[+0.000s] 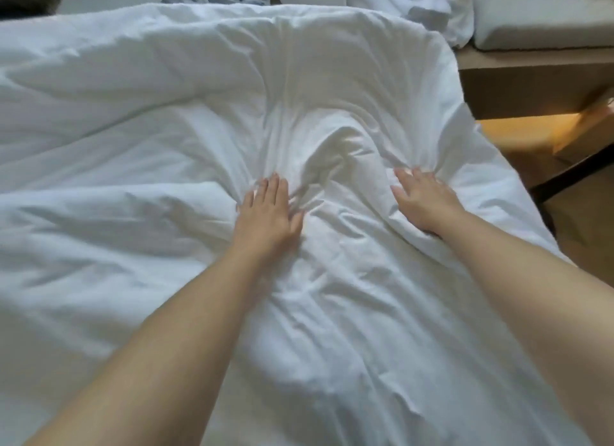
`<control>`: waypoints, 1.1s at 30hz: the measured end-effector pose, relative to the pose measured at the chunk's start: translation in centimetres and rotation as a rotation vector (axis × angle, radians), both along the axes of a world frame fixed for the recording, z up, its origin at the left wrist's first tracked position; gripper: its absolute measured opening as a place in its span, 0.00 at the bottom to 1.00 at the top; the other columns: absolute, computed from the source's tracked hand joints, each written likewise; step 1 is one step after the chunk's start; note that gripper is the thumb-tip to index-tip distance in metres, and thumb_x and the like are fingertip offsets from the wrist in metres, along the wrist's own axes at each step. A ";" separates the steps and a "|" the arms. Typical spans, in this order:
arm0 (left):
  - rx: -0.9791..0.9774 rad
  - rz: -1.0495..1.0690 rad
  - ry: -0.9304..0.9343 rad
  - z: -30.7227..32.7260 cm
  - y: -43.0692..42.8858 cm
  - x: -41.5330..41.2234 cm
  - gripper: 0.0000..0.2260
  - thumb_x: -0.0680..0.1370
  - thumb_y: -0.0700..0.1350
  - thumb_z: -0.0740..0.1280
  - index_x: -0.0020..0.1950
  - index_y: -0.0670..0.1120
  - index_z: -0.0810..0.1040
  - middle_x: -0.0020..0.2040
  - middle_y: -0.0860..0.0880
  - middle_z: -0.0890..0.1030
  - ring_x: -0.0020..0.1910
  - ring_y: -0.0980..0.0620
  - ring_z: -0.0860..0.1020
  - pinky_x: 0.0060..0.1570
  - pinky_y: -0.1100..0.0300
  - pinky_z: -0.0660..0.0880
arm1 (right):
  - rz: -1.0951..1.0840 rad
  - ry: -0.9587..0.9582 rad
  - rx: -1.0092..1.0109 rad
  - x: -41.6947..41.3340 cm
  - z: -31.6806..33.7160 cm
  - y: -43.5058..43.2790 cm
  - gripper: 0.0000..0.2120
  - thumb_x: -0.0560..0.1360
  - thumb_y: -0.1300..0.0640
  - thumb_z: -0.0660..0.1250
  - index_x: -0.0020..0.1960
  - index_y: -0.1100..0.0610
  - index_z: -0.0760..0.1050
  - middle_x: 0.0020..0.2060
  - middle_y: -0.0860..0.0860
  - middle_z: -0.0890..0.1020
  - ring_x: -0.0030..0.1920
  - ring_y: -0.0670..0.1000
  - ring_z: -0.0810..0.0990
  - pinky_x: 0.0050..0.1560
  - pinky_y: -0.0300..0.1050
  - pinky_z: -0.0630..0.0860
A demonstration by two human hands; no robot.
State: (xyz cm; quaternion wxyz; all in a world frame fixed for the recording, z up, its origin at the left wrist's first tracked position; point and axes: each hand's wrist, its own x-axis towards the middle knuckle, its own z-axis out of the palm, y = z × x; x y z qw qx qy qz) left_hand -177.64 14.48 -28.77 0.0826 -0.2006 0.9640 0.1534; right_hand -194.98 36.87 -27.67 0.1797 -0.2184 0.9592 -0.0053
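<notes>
- White duvet [166, 146] covers nearly the whole head view, rumpled, with creases bunched between the two hands.
- Left hand [269, 213] lies palm down on the duvet just left of centre, fingers straight and close together, pointing toward 12 o'clock.
- Right hand [422, 199] presses flat on the duvet at about 2 o'clock from the left hand, fingers straight, fabric gathered at its fingertips.
- Wooden bench [531, 90] stands at 2 o'clock, beside the bed.
- White cushion [545, 20] rests on that bench.

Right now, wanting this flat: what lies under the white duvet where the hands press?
Only a raised, creased bulge shows between the left hand and right hand. Whatever lies beneath the duvet is covered.
</notes>
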 end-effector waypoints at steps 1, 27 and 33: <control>-0.054 -0.033 -0.017 0.2 0.9 2.5 0.31 0.80 0.56 0.50 0.80 0.44 0.47 0.80 0.44 0.47 0.79 0.46 0.47 0.76 0.49 0.43 | -0.002 -0.032 -0.031 2.0 0.5 0.8 0.27 0.80 0.43 0.45 0.77 0.49 0.56 0.76 0.55 0.60 0.74 0.58 0.60 0.72 0.58 0.57; 0.013 -0.421 -0.556 6.3 23.6 41.7 0.44 0.76 0.65 0.57 0.79 0.46 0.36 0.77 0.38 0.33 0.76 0.37 0.35 0.72 0.33 0.42 | 0.228 -0.490 0.250 42.0 6.8 25.3 0.37 0.78 0.36 0.55 0.79 0.42 0.38 0.79 0.45 0.38 0.79 0.55 0.39 0.75 0.62 0.46; 0.154 -0.208 -0.429 10.2 30.2 46.4 0.33 0.68 0.61 0.66 0.65 0.42 0.69 0.63 0.40 0.74 0.60 0.38 0.73 0.50 0.44 0.73 | 0.436 -0.379 0.355 47.9 9.9 33.7 0.52 0.62 0.36 0.75 0.77 0.53 0.57 0.77 0.59 0.58 0.75 0.64 0.60 0.64 0.74 0.64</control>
